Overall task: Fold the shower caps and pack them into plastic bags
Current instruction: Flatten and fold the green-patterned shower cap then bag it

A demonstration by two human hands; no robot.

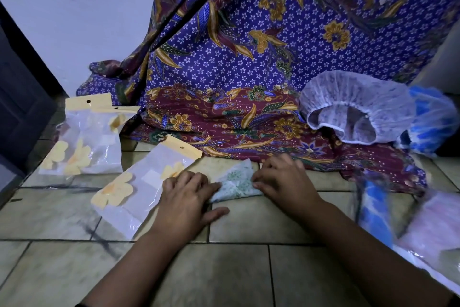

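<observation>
A folded shower cap (235, 182), white with green specks, lies on the tiled floor between my hands. My left hand (189, 197) lies flat with its fingers pressing the cap's left edge and partly covering a plastic bag (139, 182) with yellow flowers and a yellow header. My right hand (283, 177) has curled fingers pinching the cap's right edge. A second flowered plastic bag (84, 142) lies further left. An unfolded white shower cap (353, 107) sits at the back right, beside a blue patterned cap (433, 117).
A purple and maroon batik cloth (249, 70) hangs and spreads over the floor behind the cap. More blue and pink plastic items (398, 219) lie at the right edge. A dark door (20, 97) stands at the left. Tiled floor (224, 269) lies in front.
</observation>
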